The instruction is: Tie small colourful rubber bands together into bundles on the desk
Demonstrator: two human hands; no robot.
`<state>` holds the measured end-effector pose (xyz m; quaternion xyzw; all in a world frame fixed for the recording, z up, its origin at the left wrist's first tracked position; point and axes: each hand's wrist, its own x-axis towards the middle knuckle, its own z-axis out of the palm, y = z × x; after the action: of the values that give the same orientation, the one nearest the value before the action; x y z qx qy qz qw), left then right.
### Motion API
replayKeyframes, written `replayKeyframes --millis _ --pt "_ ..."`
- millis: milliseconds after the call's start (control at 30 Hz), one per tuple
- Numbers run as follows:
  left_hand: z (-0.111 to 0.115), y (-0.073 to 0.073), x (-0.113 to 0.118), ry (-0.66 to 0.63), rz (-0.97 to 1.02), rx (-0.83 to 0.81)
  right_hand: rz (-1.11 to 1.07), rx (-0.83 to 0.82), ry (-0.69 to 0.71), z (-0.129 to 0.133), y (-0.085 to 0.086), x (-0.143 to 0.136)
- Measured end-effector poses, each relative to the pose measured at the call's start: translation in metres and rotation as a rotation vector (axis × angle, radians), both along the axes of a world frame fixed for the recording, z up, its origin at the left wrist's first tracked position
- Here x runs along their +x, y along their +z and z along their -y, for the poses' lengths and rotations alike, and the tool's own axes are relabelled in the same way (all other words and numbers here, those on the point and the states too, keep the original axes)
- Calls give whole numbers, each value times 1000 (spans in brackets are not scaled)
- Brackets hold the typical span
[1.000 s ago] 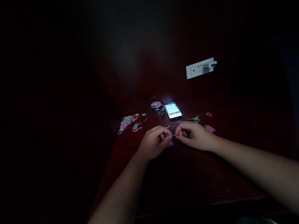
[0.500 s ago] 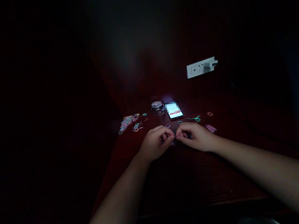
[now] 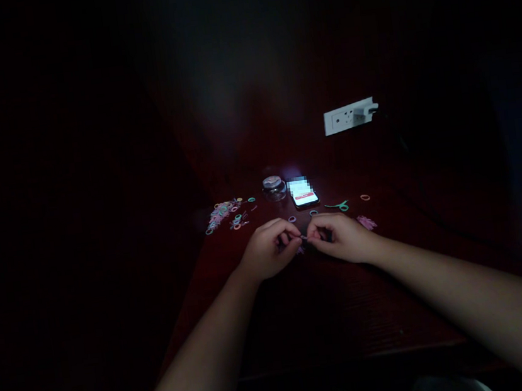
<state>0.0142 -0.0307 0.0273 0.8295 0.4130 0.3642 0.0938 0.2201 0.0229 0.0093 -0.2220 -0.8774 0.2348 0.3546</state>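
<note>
Over the dark red table (image 3: 351,311), my left hand (image 3: 272,248) and my right hand (image 3: 340,238) face each other with thumb and forefinger pinched. Between the fingertips spans a small, thin pinkish piece (image 3: 304,238), too small to name, held from both sides. Under my left fingertips lie some purple bits (image 3: 300,250), partly hidden. Just beyond the hands are a purple ring-shaped band (image 3: 292,219) and a bluish one (image 3: 313,213). To the right of my right hand sits a pile of pink pieces (image 3: 367,223).
A heap of colourful bands and small pieces (image 3: 220,216) lies at the left. Behind the hands stand a clear lidded jar (image 3: 273,189) and a lit phone (image 3: 303,191). Green-handled scissors (image 3: 341,206) and an orange band (image 3: 364,197) lie right. A wall socket (image 3: 349,116) holds a plug.
My fingertips have drawn slightly apart, and more of the small piece shows between them. The whole view has shifted a little; the things on the table stay put.
</note>
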Motion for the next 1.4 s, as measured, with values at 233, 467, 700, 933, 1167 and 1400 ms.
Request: replayKeyframes --millis 233,467,700,933,1167,1400 --pt "-1 0 0 -18 -24 -3 16 5 -24 3 1 -2" --pt "-3 -1 -4 22 -5 -39 -7 1 -34 1 0 -1" --pt "-6 -4 -4 29 8 -29 -22 -1 -35 -1 -1 0" --pt "-6 -5 -4 37 10 -63 -22 11 -32 0 1 -1" --pt "-8 -8 -6 28 1 -103 -34 25 -36 -2 0 0" --pt "-9 -10 -7 26 20 -106 -60 20 -30 1 3 -1"
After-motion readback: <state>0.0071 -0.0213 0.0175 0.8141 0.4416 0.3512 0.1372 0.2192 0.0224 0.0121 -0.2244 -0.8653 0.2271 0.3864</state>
